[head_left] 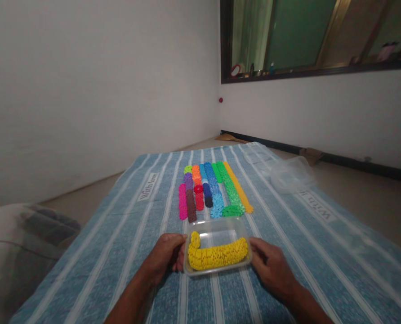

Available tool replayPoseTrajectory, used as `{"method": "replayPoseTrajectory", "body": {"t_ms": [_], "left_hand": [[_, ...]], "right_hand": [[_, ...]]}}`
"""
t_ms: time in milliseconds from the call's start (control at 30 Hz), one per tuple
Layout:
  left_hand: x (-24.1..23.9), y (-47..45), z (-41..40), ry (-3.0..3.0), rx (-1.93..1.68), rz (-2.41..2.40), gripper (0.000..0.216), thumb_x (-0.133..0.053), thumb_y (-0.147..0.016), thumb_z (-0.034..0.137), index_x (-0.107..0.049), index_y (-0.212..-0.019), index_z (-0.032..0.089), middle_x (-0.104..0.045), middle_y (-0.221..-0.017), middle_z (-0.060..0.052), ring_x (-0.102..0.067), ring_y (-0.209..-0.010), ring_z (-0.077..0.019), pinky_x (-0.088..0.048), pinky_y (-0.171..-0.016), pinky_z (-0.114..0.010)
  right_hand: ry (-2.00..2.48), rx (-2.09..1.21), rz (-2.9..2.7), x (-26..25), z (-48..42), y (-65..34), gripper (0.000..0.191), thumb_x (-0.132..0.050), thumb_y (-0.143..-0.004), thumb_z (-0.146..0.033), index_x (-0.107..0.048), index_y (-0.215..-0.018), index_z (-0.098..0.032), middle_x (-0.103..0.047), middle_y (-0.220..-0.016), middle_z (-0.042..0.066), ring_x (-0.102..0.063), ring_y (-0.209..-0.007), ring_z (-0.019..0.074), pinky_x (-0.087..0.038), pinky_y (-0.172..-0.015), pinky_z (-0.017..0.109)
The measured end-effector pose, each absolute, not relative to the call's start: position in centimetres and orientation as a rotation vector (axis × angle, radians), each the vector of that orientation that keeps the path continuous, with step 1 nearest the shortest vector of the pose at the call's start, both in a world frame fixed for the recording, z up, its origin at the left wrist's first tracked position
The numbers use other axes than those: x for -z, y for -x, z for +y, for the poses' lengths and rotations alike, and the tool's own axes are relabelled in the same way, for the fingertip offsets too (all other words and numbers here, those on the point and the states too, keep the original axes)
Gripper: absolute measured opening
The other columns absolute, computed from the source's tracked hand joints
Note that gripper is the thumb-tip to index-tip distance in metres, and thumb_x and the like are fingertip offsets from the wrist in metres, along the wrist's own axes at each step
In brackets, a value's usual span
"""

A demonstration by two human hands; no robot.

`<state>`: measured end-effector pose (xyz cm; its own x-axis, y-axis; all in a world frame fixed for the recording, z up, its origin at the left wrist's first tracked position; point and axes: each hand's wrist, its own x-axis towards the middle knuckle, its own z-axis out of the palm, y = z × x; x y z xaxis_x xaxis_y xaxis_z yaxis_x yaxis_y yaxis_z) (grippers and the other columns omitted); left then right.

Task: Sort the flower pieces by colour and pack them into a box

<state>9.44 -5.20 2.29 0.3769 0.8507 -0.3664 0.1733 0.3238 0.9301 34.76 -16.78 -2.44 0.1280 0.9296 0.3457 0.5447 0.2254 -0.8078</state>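
Note:
Between my hands is a clear plastic container, tilted a little toward me. Inside, a long curved row of yellow notched discs lies along the near wall, with a few more yellow discs at its left end. My left hand grips the container's left side, thumb at the rim. My right hand holds the right side, its fingers partly hidden against the wall. Just beyond the container, discs lie in rows sorted by colour, among them a pink row, a brown row, a green row and an orange-yellow row.
A blue and white striped cloth covers the table. Toward the right edge stands a round clear plastic tub, with a clear lid-like piece behind it. White walls and a window bound the far side.

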Motion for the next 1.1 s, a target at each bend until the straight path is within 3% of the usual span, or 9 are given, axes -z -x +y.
{"method": "replayPoseTrajectory", "body": {"t_ms": [767, 1100], "left_hand": [[-1.7, -8.9, -5.0, -1.232, -0.556, 1.102, 0.042, -0.059, -0.068, 0.049, -0.052, -0.044, 0.015, -0.051, -0.034, -0.003, -0.042, -0.028, -0.009, -0.026, -0.031, -0.018], [-1.5, -8.4, -5.1, -1.221, -0.515, 1.036, 0.041, -0.058, -0.066, 0.046, -0.055, -0.042, 0.013, -0.052, -0.035, -0.005, -0.044, -0.028, -0.0094, -0.028, -0.031, -0.018]], "right_hand": [[1.434, -0.461, -1.582, 3.0, -17.0, -34.9, 0.023, -0.047, -0.089, -0.025, -0.068, -0.084, -0.018, -0.056, -0.059, -0.001, -0.056, -0.058, 0.0138, -0.048, -0.06, 0.022], [1.436, -0.461, -1.625, 3.6, -17.6, -35.1, 0.026, -0.046, -0.091, -0.028, -0.07, -0.094, -0.018, -0.057, -0.059, -0.001, -0.054, -0.054, 0.0139, -0.049, -0.058, 0.023]]}}
